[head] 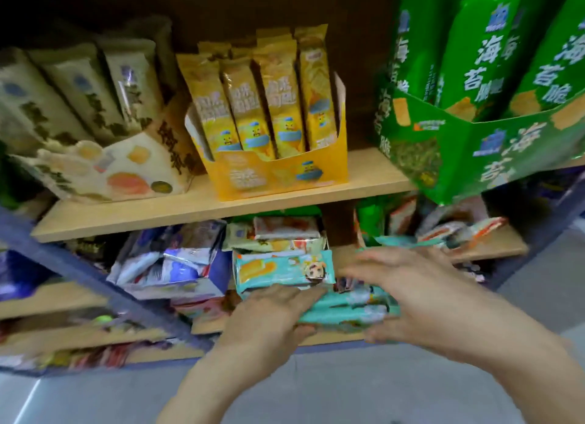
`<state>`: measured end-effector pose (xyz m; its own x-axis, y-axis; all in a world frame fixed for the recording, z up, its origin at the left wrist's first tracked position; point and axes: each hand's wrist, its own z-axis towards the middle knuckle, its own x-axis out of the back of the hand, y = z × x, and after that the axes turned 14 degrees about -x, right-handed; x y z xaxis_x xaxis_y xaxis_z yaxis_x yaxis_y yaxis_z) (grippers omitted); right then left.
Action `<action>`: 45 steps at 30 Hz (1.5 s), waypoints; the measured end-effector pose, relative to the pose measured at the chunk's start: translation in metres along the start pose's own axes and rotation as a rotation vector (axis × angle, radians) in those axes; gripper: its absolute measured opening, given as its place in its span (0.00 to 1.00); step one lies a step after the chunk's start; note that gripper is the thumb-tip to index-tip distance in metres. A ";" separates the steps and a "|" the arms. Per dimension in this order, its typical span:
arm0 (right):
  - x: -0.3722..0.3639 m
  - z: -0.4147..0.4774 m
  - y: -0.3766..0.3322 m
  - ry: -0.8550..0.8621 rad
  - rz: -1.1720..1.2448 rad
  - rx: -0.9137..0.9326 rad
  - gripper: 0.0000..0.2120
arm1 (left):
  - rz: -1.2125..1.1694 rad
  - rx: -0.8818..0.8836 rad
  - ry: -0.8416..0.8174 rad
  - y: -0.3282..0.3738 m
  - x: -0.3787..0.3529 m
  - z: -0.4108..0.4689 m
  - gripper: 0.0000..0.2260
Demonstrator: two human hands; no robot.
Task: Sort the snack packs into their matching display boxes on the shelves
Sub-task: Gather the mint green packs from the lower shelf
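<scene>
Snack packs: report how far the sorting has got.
Done, apparently: on the upper shelf, the yellow box, green box and beige box hold matching packs. In hand: left hand and right hand grip teal packs at the lower shelf. Remaining: jumbled packs in the blue box and loose packs further right.
</scene>
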<state>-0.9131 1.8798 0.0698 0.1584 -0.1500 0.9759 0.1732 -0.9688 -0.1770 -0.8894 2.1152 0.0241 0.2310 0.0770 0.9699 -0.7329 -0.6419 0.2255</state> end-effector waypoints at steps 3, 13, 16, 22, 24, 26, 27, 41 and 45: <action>-0.037 0.020 -0.037 -0.103 -0.069 -0.068 0.30 | -0.070 -0.028 -0.001 -0.034 -0.007 -0.018 0.26; -0.088 0.095 -0.048 -0.108 0.620 -0.430 0.26 | -0.338 0.155 0.006 -0.143 -0.005 0.017 0.28; -0.098 0.116 -0.044 -0.128 0.594 -0.467 0.25 | -0.286 0.155 -0.057 -0.158 -0.019 0.032 0.35; -0.105 0.141 -0.030 -0.124 0.425 -0.366 0.24 | -0.072 0.166 -0.248 -0.166 -0.029 0.041 0.44; -0.100 0.145 -0.029 -0.187 0.404 -0.326 0.22 | -0.048 0.166 -0.229 -0.165 -0.028 0.042 0.43; -0.094 0.149 -0.029 -0.276 0.401 -0.315 0.22 | -0.087 0.180 -0.204 -0.165 -0.030 0.041 0.43; -0.091 0.151 -0.030 -0.318 0.384 -0.312 0.23 | -0.133 0.197 -0.191 -0.164 -0.031 0.039 0.41; -0.089 0.136 -0.037 -0.172 0.000 -0.142 0.23 | -0.701 0.276 0.122 -0.172 -0.032 0.016 0.24; -0.084 0.120 -0.030 -0.115 -0.034 -0.131 0.25 | -0.416 0.337 -0.036 -0.182 -0.039 0.031 0.16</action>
<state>-0.8145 1.9451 -0.0226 0.2659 -0.1001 0.9588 0.0534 -0.9915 -0.1183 -0.7452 2.2059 -0.0581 0.4839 0.3545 0.8001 -0.3302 -0.7727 0.5421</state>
